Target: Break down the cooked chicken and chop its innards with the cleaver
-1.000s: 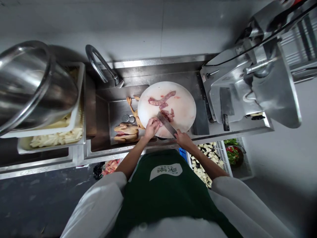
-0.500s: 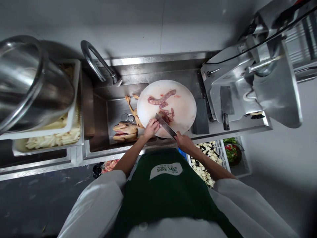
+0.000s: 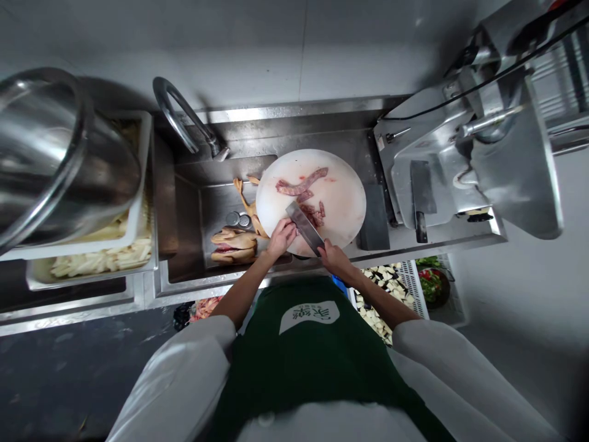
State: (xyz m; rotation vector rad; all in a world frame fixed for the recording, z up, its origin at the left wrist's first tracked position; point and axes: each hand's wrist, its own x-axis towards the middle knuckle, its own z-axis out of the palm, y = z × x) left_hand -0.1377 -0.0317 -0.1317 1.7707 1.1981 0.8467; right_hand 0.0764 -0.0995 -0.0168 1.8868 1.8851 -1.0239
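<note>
On a round white cutting board [image 3: 347, 190], my right hand [image 3: 335, 259] is closed around the handle of a cleaver [image 3: 304, 228]. The blade slants up and left, its broad face turned partly towards me. My left hand [image 3: 282, 238] lies at the board's near-left edge, fingers bunched close beside the blade; what they pinch is hidden. Cut pieces of red meat [image 3: 315, 216] lie just beyond the cleaver on its right. Farther back rests a long strip of meat [image 3: 304, 183], with a smaller piece touching or close to its near side.
Left of the board, a sink [image 3: 186, 202] holds a plucked bird [image 3: 234, 245] and other poultry parts under a tap [image 3: 184, 116]. A second cleaver [image 3: 422, 190] lies on the slicing machine [image 3: 510, 159] at right. A large steel pot [image 3: 105, 178] stands far left.
My right hand has shifted slightly left and up. The cleaver has tilted, so more of its flat face shows, and its tip sits a little farther left. My left hand stays nearly in place.
</note>
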